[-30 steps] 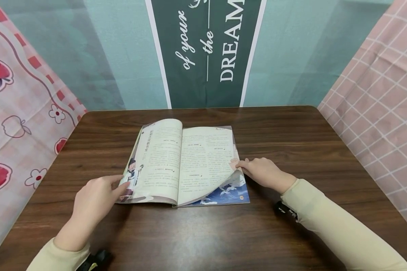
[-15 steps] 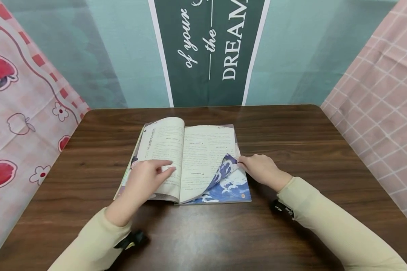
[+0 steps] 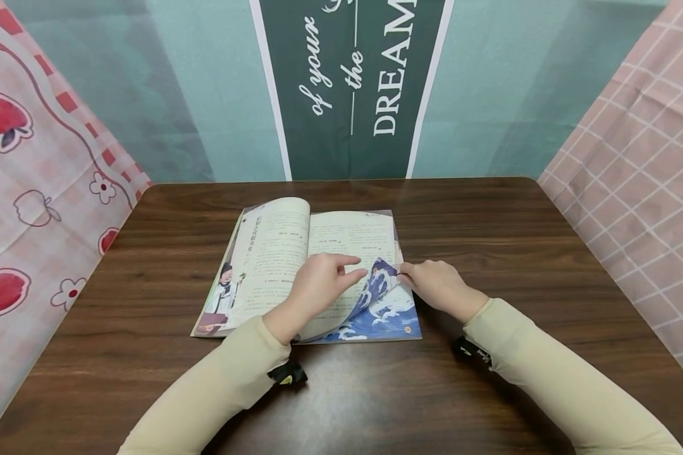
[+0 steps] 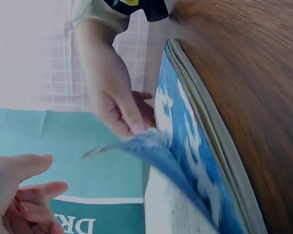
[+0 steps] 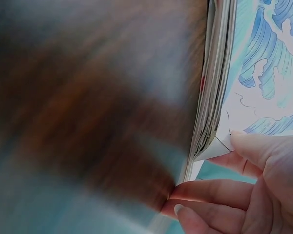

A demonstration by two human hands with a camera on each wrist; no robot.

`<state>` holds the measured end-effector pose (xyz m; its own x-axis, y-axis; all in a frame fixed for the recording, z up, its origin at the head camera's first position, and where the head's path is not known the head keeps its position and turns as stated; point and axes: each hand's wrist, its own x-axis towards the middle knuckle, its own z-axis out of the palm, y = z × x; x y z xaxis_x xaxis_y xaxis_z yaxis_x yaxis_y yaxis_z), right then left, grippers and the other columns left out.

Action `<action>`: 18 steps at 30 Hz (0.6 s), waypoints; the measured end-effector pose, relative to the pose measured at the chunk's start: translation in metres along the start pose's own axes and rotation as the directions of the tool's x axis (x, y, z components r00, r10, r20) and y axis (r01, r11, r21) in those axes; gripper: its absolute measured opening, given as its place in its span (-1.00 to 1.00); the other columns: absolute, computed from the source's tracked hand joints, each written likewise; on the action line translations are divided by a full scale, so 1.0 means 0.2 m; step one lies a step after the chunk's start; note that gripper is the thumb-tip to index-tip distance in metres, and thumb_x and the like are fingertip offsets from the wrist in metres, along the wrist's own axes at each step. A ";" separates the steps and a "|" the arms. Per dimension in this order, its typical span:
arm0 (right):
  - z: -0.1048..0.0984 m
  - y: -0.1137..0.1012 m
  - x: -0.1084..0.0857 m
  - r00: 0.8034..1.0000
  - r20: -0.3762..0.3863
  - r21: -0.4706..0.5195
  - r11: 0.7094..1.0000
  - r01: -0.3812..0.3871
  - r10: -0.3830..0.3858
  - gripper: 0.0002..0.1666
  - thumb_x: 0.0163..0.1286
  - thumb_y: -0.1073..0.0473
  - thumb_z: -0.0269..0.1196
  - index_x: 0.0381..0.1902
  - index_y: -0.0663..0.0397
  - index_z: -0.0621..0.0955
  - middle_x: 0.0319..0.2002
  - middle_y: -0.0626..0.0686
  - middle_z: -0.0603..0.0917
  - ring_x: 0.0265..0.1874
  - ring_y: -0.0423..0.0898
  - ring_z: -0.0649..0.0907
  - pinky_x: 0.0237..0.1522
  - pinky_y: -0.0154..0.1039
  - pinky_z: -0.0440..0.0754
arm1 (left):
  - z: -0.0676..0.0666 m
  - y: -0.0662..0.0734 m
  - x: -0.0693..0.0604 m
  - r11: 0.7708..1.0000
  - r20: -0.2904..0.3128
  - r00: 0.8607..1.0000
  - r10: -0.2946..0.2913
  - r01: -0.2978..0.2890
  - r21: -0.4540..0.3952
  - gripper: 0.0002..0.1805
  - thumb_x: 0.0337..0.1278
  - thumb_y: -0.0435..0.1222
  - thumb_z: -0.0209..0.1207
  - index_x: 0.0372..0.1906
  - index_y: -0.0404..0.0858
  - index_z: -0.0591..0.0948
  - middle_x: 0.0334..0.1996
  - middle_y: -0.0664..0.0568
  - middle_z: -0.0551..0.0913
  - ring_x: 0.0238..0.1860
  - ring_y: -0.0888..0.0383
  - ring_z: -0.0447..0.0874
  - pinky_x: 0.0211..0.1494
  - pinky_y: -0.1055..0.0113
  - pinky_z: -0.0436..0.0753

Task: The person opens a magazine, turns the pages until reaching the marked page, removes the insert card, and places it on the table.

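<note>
Head: the book (image 3: 273, 246) lies open on the table (image 3: 364, 404), cream with print, wave-blue at one corner; the right hand (image 3: 441, 287) pinches a curled page (image 3: 370, 292), the left hand (image 3: 314, 284) gapes empty. Left wrist: the page shows blue. Right wrist: layered edges.

Blue-and-white wave-patterned page (image 3: 398, 313), brown wood-grain table (image 3: 478, 221)

Matt paper, smooth wood grain, soft cloth
The book's (image 3: 287, 253) pages look like thin matt paper; the tabletop (image 3: 489, 221) is smooth wood-grain, softly glossy towards its near edge. Matt cloth makes the backdrop (image 3: 347, 151) beyond the far edge, the creased checked drape (image 3: 632, 139) along the right edge, and the sleeves (image 3: 537, 351).
</note>
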<state>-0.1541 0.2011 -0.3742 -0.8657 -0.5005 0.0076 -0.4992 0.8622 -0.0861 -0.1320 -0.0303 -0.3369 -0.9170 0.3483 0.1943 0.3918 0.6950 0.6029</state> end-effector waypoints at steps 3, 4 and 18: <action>0.00 0.00 0.00 1.000 0.000 -0.001 1.000 -0.005 0.005 -0.79 0.35 0.10 0.17 -0.18 0.10 0.62 -0.57 0.05 0.60 -0.57 0.02 0.61 -0.57 -0.03 0.48 | 0.04 0.01 0.03 1.000 0.016 1.000 -0.012 0.013 -0.012 -0.66 0.12 -0.09 0.24 -0.09 -0.20 0.70 -0.82 0.19 0.39 -0.76 0.31 0.19 -0.67 0.43 0.19; 0.00 0.00 0.00 1.000 0.001 0.001 1.000 -0.007 0.007 -0.78 0.35 0.10 0.17 -0.16 0.10 0.62 -0.57 0.05 0.61 -0.57 0.01 0.61 -0.57 -0.04 0.49 | 0.05 0.02 0.04 1.000 0.023 1.000 -0.020 0.020 -0.015 -0.67 0.12 -0.09 0.23 -0.09 -0.20 0.70 -0.82 0.18 0.39 -0.76 0.31 0.18 -0.67 0.43 0.18; -0.02 0.00 0.00 0.994 0.094 0.032 0.998 -0.056 0.053 -0.44 0.37 -0.01 0.15 0.17 0.26 0.43 -0.64 0.05 0.52 -0.68 -0.11 0.49 -0.62 -0.13 0.45 | 0.12 0.01 0.08 1.000 -0.055 0.998 -0.014 0.014 0.011 -0.84 0.13 -0.28 0.19 -0.24 -0.15 0.75 -0.71 0.17 0.53 -0.74 0.34 0.27 -0.70 0.46 0.22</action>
<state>-0.1540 0.2006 -0.3693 -0.8836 -0.4594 -0.0902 -0.4485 0.8859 -0.1184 -0.1432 -0.0078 -0.3509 -0.9250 0.3040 0.2279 0.3794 0.7068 0.5970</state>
